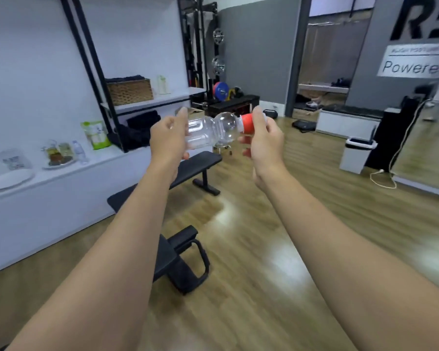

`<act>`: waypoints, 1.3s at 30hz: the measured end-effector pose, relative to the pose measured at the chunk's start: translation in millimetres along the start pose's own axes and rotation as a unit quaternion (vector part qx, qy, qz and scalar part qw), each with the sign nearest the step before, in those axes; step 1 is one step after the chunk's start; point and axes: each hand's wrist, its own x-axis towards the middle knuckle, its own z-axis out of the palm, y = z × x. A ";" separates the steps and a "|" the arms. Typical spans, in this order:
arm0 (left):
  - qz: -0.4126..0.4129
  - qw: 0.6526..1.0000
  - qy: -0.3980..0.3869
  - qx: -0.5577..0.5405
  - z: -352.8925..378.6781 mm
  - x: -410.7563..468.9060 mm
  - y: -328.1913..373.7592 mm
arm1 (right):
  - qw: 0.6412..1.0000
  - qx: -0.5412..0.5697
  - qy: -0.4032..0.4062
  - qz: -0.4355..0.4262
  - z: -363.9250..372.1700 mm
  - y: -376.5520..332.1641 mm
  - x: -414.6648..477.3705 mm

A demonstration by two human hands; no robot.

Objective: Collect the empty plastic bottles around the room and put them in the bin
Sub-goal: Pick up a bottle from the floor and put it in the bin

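we hold the clear bottle level at chest height, out in front over the floor: left hand wrapped around its base end, fingers curled onto the plastic, right hand pinching the red cap between thumb and fingertips. it looks empty, nothing visible sloshing inside. risks as we judge them: the body is thin and smooth, so a hard squeeze by the left hand could buckle it and let it pop free; if the right hand twists the cap off, the cap becomes a loose second item that can drop and roll across the wood floor. the white bin stands well apart to the right, against the dark cabinet, lid apparently open; a pale cable loops on the floor just beside it, a trip or snag hazard on approach. the black bench lies directly below and ahead of our arms, so the straight path is blocked; open floor runs to the right of it. another small bottle remains on the white counter at left, near its front edge.
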 end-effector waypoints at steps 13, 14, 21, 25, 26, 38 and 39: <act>0.027 0.988 -0.152 -0.011 211.8 147.3 -39.9 | 0.991 0.018 0.130 -0.022 -72.5 47.8 205.1; 0.030 0.987 -0.161 -0.009 229.6 157.5 -42.6 | 0.990 0.015 0.136 -0.024 -79.2 50.6 223.1; 0.029 0.979 -0.202 -0.010 352.8 229.5 -51.6 | 0.984 0.018 0.169 -0.046 -123.4 66.9 347.9; 0.022 0.976 -0.218 -0.011 421.0 274.1 -67.7 | 0.986 0.030 0.160 -0.038 -148.2 86.5 412.4; 0.016 0.975 -0.222 -0.014 439.1 287.3 -74.5 | 0.986 0.032 0.157 -0.035 -155.1 93.0 430.4; -0.021 0.947 -0.319 -0.041 658.5 445.0 -130.9 | 0.969 -0.001 0.247 -0.007 -224.0 156.3 661.1; -0.025 0.945 -0.324 -0.039 677.5 454.1 -134.2 | 0.966 -0.009 0.258 -0.006 -231.5 159.4 679.4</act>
